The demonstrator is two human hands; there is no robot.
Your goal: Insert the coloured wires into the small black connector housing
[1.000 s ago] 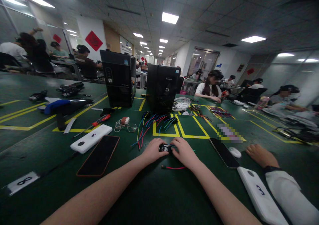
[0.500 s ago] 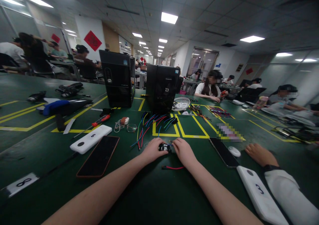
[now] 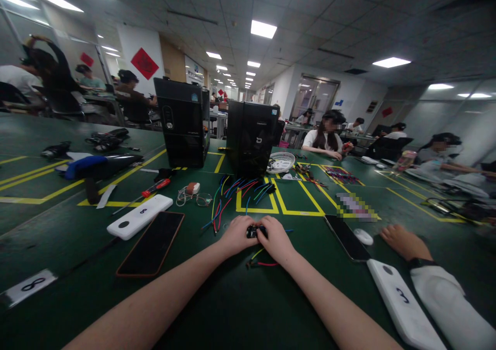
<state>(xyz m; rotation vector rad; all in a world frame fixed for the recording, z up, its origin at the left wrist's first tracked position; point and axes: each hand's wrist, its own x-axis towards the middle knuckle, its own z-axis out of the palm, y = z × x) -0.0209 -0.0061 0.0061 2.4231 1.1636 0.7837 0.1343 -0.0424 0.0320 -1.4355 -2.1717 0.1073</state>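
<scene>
My left hand (image 3: 237,234) is closed around a small black part (image 3: 251,231) with pale markings, low over the table in front of me. The fingers of my right hand (image 3: 276,236) are closed on the right side of the same part and partly hide it. A blue wire (image 3: 289,230) sticks out to the right of my right hand. Just below my hands lie a yellow-green wire (image 3: 256,254) and a red wire (image 3: 267,264). Beyond them is a spread of blue, red and green wires (image 3: 222,205).
Two black computer cases (image 3: 182,127) stand at the back, with a white basket (image 3: 281,162) beside them. A phone (image 3: 151,244), white power bank (image 3: 141,216) and screwdriver (image 3: 155,187) lie left. At right are another phone (image 3: 346,237), a numbered power bank (image 3: 403,303) and another person's hand (image 3: 405,241).
My right hand has moved left and closed in on the black part. A yellow-green wire now shows beside the red one, and a blue wire end shows right of my hand.
</scene>
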